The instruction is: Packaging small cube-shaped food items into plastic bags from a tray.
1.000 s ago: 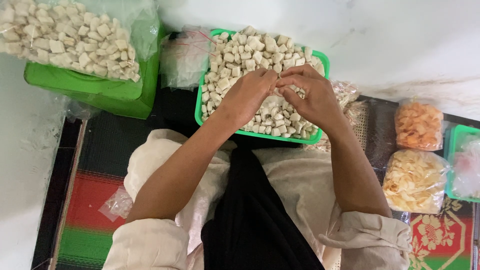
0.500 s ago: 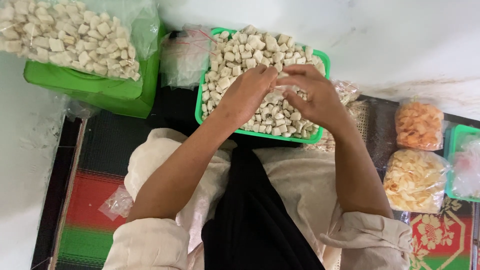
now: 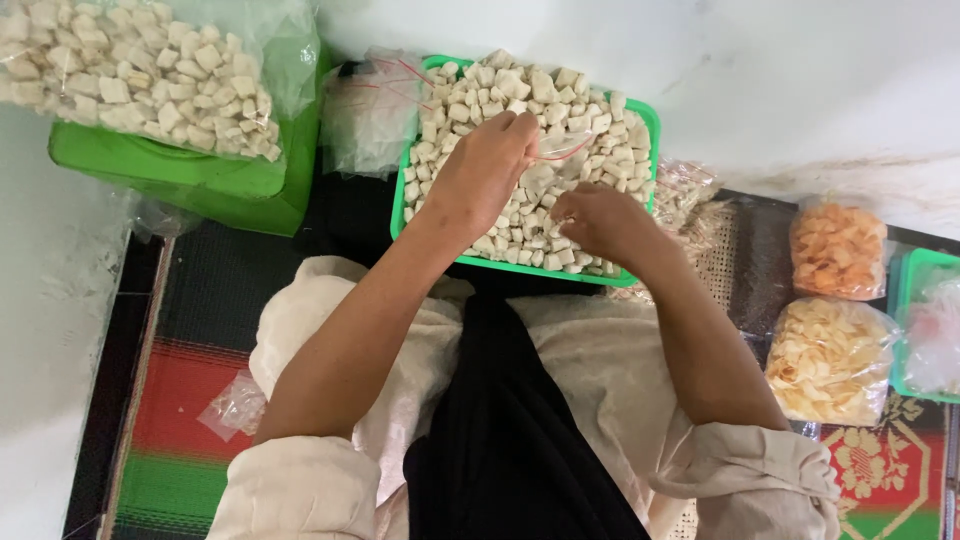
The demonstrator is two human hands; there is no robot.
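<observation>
A green tray (image 3: 397,205) on the floor in front of me is heaped with small pale cracker cubes (image 3: 490,95). My left hand (image 3: 487,168) is over the heap and pinches the mouth of a small clear plastic bag (image 3: 562,148) with a red line along its top. My right hand (image 3: 598,222) rests lower on the cubes at the tray's near side, fingers curled down into them; what it holds is hidden. My knees in cream and black cloth sit just below the tray.
A large clear bag of the same cubes (image 3: 130,70) lies on a green box (image 3: 200,180) at far left. A stack of empty clear bags (image 3: 365,115) sits beside the tray. Bags of orange chips (image 3: 836,250) and pale chips (image 3: 828,360) lie right, by another green tray (image 3: 915,280).
My hands were together at the bag's mouth; now the right hand has let go and dropped toward me onto the cubes, while the left hand keeps the bag and has lifted slightly farther away.
</observation>
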